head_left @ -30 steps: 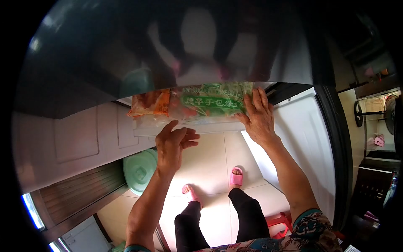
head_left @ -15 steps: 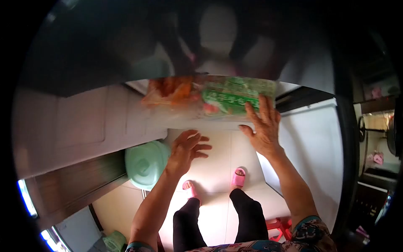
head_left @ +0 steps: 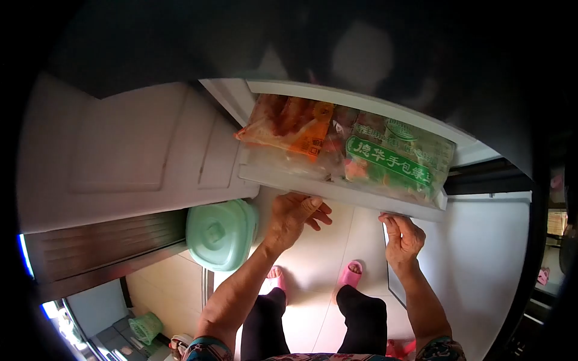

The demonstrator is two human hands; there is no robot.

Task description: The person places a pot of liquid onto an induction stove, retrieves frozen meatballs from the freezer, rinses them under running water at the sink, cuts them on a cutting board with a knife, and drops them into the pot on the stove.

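Observation:
A white freezer drawer [head_left: 337, 191] is pulled out of the fridge. An orange-labelled clear food bag [head_left: 289, 129] lies in its left part, and a green-and-clear bag with white lettering [head_left: 394, 159] in its right part. My left hand [head_left: 290, 218] is at the drawer's lower front edge, left of the middle; its fingers are loosely apart, and no held object shows. My right hand [head_left: 402, 237] has its bent fingers and thumb at the front edge near the right corner, gripping the drawer. Some fingertips are hidden there.
White open door panels stand at the left [head_left: 126, 144] and right [head_left: 463, 246]. A pale green lidded bin [head_left: 220, 234] is on the floor at left. My feet in pink slippers [head_left: 350, 275] stand below. A red object [head_left: 400, 347] sits near my right leg.
My right hand has left the green bag and moved down to the drawer's front edge. My left hand has come up to that edge. The bags show more fully as the view shifts.

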